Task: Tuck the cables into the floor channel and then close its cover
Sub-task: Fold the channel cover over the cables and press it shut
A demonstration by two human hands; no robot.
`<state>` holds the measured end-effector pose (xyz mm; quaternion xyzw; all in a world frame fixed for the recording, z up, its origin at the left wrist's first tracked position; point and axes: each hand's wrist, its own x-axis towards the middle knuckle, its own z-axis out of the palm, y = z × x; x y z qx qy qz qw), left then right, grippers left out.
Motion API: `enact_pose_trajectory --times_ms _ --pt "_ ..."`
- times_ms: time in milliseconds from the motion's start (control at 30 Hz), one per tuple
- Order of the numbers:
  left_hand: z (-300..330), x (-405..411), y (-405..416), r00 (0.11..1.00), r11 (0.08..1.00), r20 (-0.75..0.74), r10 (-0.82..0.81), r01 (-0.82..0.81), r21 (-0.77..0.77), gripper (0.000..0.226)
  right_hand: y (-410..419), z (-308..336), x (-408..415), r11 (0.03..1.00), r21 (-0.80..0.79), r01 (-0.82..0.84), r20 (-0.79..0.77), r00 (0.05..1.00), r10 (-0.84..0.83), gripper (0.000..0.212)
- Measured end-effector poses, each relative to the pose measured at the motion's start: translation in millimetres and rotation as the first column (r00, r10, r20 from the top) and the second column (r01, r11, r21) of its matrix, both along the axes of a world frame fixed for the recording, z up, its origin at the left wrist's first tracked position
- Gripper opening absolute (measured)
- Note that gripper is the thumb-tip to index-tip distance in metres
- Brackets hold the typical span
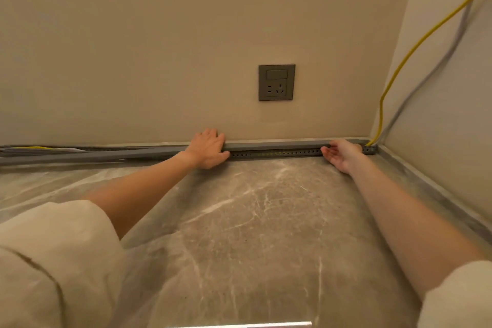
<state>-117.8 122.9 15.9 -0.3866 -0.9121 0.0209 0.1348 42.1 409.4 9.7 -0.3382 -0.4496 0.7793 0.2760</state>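
Note:
A grey perforated floor channel (277,153) runs along the foot of the back wall. Its grey cover (274,145) lies on top of it between my hands. My left hand (207,148) grips the cover near its middle, fingers over the top and thumb at the front. My right hand (342,153) holds the cover near the right corner, palm turned toward me. A yellow cable (404,60) and a grey cable (436,61) come down the right wall and enter the channel's right end (370,149). At far left the cables (40,148) lie loose beside the lifted cover.
A grey wall socket with a switch (277,82) sits on the back wall above the channel. The marble floor (253,221) stretches in front of me. A grey skirting strip (426,192) runs along the right wall.

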Motion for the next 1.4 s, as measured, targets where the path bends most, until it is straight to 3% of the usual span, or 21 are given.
enact_pose_trajectory --times_ms 133,333,400,500,600,733,900,1000,1200,1400 --pt "-4.2 25.6 61.1 0.975 0.980 0.099 -0.200 0.198 0.032 0.050 5.9 -2.0 -1.5 1.000 0.023 -0.021 0.026 0.999 0.020 0.007" --pt "-3.5 49.5 137.7 0.918 0.934 0.205 -0.340 0.305 0.187 0.037 28.8 -4.3 12.1 0.980 0.104 -0.172 0.167 0.974 0.153 0.016" --pt "-4.7 54.1 148.8 0.910 0.925 0.213 -0.354 0.307 0.224 0.036 37.7 -6.2 20.1 0.983 0.151 -0.110 0.195 0.978 0.079 0.007" --pt "-7.2 59.8 162.4 0.915 0.921 0.192 -0.354 0.306 0.243 0.033 50.4 -10.8 28.9 0.995 0.083 0.060 0.061 0.996 -0.065 0.015" --pt "-5.5 63.9 174.9 0.924 0.929 0.195 -0.330 0.281 0.242 0.026 55.6 -16.0 32.6 0.988 -0.030 0.149 -0.074 0.986 -0.151 0.038" --pt "6.8 63.6 177.2 0.914 0.925 0.222 -0.340 0.284 0.252 0.016 53.6 -20.5 27.2 0.982 0.047 0.185 -0.090 0.979 -0.180 0.055" --pt "19.6 59.5 167.8 0.917 0.918 0.198 -0.346 0.288 0.274 0.011 53.4 -15.1 22.0 0.986 0.029 0.163 -0.163 0.974 -0.156 0.040" --pt "17.7 57.8 159.9 0.908 0.911 0.203 -0.366 0.307 0.274 0.007 61.6 -12.0 28.3 0.987 -0.086 0.133 -0.226 0.963 -0.150 0.049" --pt "9.2 54.4 153.0 0.906 0.911 0.203 -0.371 0.313 0.270 0.008 68.7 -8.7 27.6 0.991 -0.005 0.130 -0.119 0.984 -0.130 0.038" --pt "8.9 57.0 157.9 0.909 0.905 0.210 -0.359 0.283 0.319 0.025 72.2 -11.7 24.6 0.989 -0.008 0.147 -0.104 0.984 -0.147 0.033"
